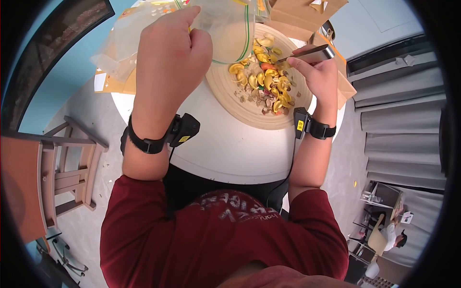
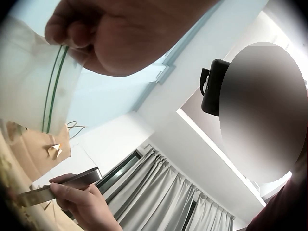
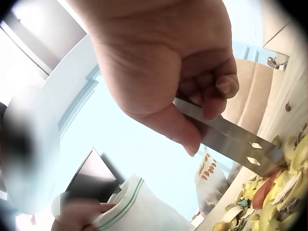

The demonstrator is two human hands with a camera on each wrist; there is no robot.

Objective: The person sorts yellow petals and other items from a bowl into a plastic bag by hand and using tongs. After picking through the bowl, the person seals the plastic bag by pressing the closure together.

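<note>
My left hand (image 1: 175, 53) pinches a clear zip bag (image 1: 223, 36) with a green seal line near its mouth. The bag is held up over the far left part of a round wooden plate (image 1: 228, 103). On the plate lies a loose pile of dried yellow, shell-like pieces (image 1: 269, 84) mixed with brown and reddish bits. My right hand (image 1: 319, 79) grips metal tongs (image 3: 231, 137) between thumb and fingers. The tongs' tips reach into the pile, right at an orange-red piece (image 3: 264, 192).
A round white table (image 1: 206, 156) carries the plate. Brown paper bags (image 1: 300, 19) stand behind and right of it. More plastic packaging (image 1: 120, 53) lies at the back left. A wooden chair (image 1: 72, 177) stands to the left, and a person (image 1: 391, 237) sits far off at right.
</note>
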